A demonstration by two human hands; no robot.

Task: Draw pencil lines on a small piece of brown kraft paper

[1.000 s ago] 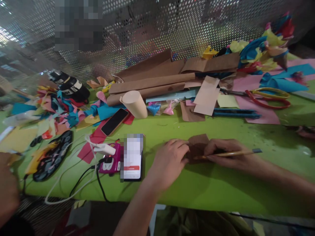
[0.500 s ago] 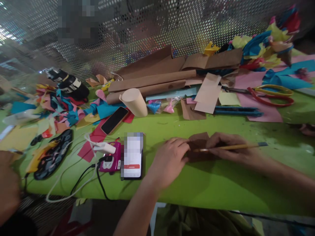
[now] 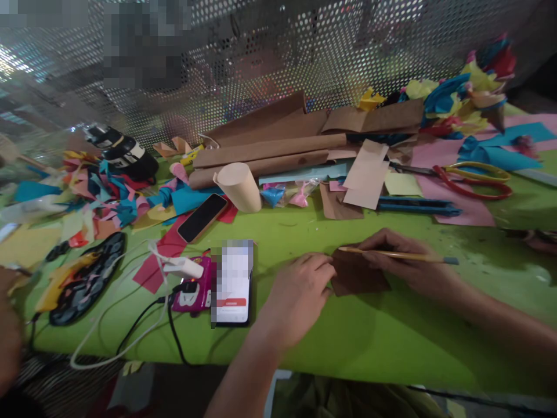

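A small piece of dark brown paper [image 3: 357, 276] lies on the green table [image 3: 391, 342] between my hands. My left hand [image 3: 300, 296] rests at its left edge, fingers curled down and touching the paper. My right hand [image 3: 402, 261] is closed on a thin yellow pencil [image 3: 395, 254] that lies almost level, its point toward the left over the paper's top edge. Part of the paper is hidden under my right hand.
A lit phone [image 3: 232, 284] and a pink device [image 3: 194, 287] with cables lie left of my hands, a dark phone [image 3: 202, 216] behind them. Brown paper rolls [image 3: 270, 148], coloured scraps [image 3: 100, 191] and red-yellow scissors [image 3: 474, 177] crowd the back. Another person's hand [image 3: 8, 331] shows at far left.
The pencil has moved from across the lower part of the brown paper up to its top edge. My right hand has shifted up with it; more of the paper shows now.
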